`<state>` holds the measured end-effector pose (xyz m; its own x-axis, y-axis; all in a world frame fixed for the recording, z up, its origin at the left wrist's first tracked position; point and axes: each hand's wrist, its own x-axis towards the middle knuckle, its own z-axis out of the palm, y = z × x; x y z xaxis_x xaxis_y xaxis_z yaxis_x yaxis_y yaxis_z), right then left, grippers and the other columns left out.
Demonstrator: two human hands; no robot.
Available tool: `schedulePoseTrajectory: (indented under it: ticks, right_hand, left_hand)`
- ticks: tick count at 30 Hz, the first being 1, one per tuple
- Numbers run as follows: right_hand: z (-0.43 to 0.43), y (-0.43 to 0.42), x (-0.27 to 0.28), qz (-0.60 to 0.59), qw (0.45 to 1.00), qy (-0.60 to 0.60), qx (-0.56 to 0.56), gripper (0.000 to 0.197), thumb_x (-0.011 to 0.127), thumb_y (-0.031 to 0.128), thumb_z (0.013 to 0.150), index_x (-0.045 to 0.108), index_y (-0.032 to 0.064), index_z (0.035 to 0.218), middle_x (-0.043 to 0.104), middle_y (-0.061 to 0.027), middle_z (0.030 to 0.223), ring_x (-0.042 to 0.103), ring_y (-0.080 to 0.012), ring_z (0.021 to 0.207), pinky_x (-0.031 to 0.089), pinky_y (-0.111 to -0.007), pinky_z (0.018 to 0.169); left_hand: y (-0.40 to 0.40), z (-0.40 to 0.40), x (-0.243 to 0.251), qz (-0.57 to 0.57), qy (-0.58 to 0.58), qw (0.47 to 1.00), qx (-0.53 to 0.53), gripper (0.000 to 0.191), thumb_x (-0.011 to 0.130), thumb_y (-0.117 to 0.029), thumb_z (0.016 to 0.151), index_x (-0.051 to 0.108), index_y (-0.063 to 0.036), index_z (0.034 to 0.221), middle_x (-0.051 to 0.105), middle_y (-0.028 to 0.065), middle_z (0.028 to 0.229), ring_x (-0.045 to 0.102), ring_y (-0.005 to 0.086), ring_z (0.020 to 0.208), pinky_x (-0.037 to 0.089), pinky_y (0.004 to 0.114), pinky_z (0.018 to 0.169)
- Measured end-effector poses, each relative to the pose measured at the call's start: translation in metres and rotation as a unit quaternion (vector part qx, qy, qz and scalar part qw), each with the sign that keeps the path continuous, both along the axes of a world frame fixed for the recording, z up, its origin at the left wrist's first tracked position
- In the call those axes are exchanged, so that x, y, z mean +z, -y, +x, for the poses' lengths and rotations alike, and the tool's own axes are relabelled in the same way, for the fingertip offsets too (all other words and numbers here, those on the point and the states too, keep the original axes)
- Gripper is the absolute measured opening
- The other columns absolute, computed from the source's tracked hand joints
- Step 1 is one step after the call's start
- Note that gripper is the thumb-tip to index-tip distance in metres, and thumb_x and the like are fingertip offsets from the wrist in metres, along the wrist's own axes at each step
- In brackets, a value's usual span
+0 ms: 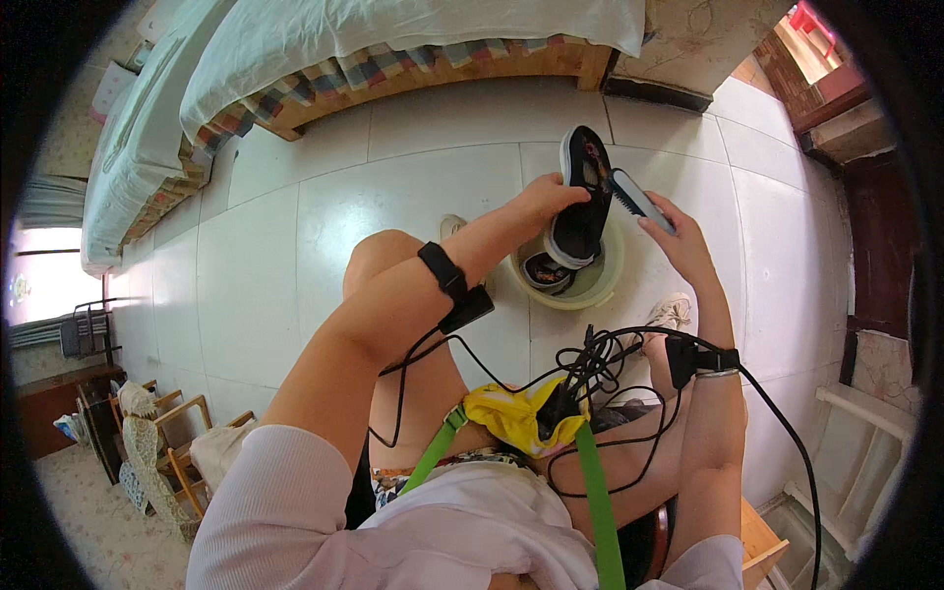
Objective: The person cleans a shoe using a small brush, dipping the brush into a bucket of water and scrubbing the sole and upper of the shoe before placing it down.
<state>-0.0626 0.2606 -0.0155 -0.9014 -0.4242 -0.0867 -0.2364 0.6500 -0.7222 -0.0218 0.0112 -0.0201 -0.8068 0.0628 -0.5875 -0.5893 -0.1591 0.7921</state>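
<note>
My left hand (554,198) grips a black shoe (580,227) with a white sole edge, its thumb over the shoe's opening. The shoe is held over a pale yellow plastic basin (611,284). Inside the basin lies a second black shoe (547,271), partly hidden by the first, along with what looks like water. A grey-handled brush (649,208) with dark bristles is in my right hand (682,240). Its bristles face the held shoe, and its far end is at the shoe's right side; I cannot tell whether they touch.
Black cables (601,361) loop from a yellow pouch (516,417) at my lap to straps on both forearms. The basin stands on white floor tiles (413,199) between my feet. A wooden bed (442,77) is ahead, a wooden chair (181,424) to the left, a radiator (863,457) at right.
</note>
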Motion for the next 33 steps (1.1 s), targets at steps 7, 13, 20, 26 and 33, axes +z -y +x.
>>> schedulePoseTrajectory:
  ticks: [7,13,20,26,33]
  right_hand:
    - [0.002,0.006,-0.006,0.01,1.0,-0.004,-0.028,0.048,0.064,0.025,0.089,0.053,0.007,0.132,0.063,-0.0143,0.118,0.06,-0.0217,0.103,0.045,-0.031,0.091]
    - [0.004,0.004,-0.002,-0.067,0.997,0.037,0.004,0.047,0.065,0.023,0.089,0.053,0.0096,0.133,0.063,-0.0135,0.119,0.058,-0.0205,0.108,0.043,-0.031,0.094]
    - [0.002,0.01,-0.002,-0.102,0.994,0.032,0.004,0.047,0.064,0.025,0.091,0.053,0.0073,0.133,0.06,-0.0141,0.124,0.057,-0.0219,0.112,0.042,-0.031,0.096]
    - [-0.006,0.0,-0.011,-0.025,0.998,-0.036,-0.044,0.044,0.063,0.027,0.091,0.055,0.0126,0.131,0.063,-0.0176,0.117,0.061,-0.0264,0.106,0.046,-0.033,0.091]
    - [-0.007,0.001,-0.003,-0.014,0.999,-0.041,-0.017,0.047,0.062,0.027,0.092,0.052,0.0097,0.134,0.057,-0.0116,0.131,0.052,-0.0209,0.12,0.039,-0.032,0.101]
  left_hand:
    - [-0.001,0.001,-0.003,0.053,-0.009,0.997,-0.048,0.047,0.068,-0.019,0.082,0.053,0.0076,0.117,0.064,0.0167,0.105,0.065,0.0236,0.089,0.054,0.033,0.078]
    - [-0.013,0.005,0.011,0.06,0.012,0.995,-0.078,0.05,0.069,-0.02,0.082,0.051,0.0047,0.122,0.063,0.0172,0.111,0.064,0.0234,0.098,0.054,0.031,0.081]
    - [-0.007,0.006,0.003,0.038,0.014,0.991,-0.126,0.054,0.071,-0.021,0.081,0.05,0.0052,0.124,0.062,0.018,0.113,0.063,0.0248,0.1,0.053,0.033,0.084]
    - [-0.011,0.004,0.007,0.055,0.031,0.991,-0.116,0.051,0.071,-0.023,0.08,0.052,0.0038,0.119,0.062,0.0178,0.112,0.064,0.0244,0.099,0.055,0.033,0.081]
    - [-0.008,0.002,0.011,0.079,0.04,0.993,-0.076,0.037,0.071,-0.027,0.082,0.064,0.0006,0.106,0.069,0.0173,0.099,0.069,0.024,0.083,0.058,0.034,0.075]
